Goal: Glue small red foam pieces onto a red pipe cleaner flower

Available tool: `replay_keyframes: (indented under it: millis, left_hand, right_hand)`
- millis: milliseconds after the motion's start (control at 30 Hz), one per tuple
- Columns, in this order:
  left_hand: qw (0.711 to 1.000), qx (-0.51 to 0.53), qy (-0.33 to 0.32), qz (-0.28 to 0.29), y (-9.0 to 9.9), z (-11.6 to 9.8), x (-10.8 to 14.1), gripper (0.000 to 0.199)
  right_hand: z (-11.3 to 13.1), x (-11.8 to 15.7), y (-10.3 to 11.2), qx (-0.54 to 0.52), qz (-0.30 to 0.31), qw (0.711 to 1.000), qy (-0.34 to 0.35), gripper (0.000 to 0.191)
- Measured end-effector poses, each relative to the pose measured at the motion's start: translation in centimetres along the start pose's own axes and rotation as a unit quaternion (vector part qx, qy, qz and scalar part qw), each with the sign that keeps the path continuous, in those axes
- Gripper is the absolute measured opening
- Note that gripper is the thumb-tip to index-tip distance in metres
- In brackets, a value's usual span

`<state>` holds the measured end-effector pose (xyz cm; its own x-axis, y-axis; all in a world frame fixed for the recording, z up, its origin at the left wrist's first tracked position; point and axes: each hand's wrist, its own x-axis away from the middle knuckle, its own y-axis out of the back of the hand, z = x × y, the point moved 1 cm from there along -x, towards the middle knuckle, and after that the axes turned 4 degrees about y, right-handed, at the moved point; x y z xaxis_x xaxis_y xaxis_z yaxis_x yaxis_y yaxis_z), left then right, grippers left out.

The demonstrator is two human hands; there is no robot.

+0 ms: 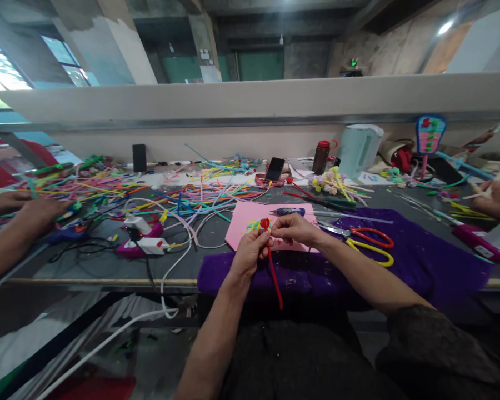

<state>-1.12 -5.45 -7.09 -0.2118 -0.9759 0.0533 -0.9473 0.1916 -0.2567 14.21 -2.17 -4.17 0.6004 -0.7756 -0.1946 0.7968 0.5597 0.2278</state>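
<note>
A red pipe cleaner (275,280) is pinched between the thumb and fingers of my left hand (248,255). Its top is wound into a small coil, and the long tail hangs down past the table edge. Close beside the coil, my right hand (295,229) is closed in a pinch; what lies between its fingertips is too small to make out. Under both hands is a pink sheet (237,219) with yellow and green bits on it. A blue-handled tool (290,211) rests at the sheet's far edge. Scissors (370,238) with red and yellow handles lie to the right.
Purple cloth (425,250) covers the table front. Many coloured pipe cleaners (208,191) spread behind and left. A power strip (139,247) with white cables is at left. A kettle (358,150) and bottle (320,158) stand behind. Other people's hands (41,216) work at both sides.
</note>
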Motion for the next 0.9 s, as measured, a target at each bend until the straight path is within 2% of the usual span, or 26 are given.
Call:
replay_keyframes:
  millis: [200, 367, 533, 733, 900]
  left_hand:
    - [0.999, 0.017, 0.020, 0.019, 0.2, 0.1, 0.1, 0.028]
    - [0.997, 0.047, 0.041, 0.039, 0.2, 0.0, 0.2, 0.028]
    - [0.996, 0.046, 0.054, 0.059, 0.1, -0.2, 0.4, 0.028]
    - [0.995, 0.042, 0.065, 0.070, 0.1, -0.4, 0.5, 0.028]
    - [0.995, 0.051, 0.056, 0.065, 0.1, -0.2, 0.4, 0.026]
  right_hand:
    - [-0.6, -0.1, 0.5, -0.094, 0.040, 0.994, -0.035, 0.026]
    - [-0.8, -0.3, 0.6, -0.110, 0.030, 0.993, -0.041, 0.025]
    - [-0.9, -0.2, 0.5, -0.160, 0.068, 0.983, -0.065, 0.026]
    - [-0.9, -0.3, 0.5, -0.208, 0.081, 0.972, -0.073, 0.025]
    - [-1.1, -0.3, 0.3, -0.201, 0.093, 0.973, -0.067, 0.025]
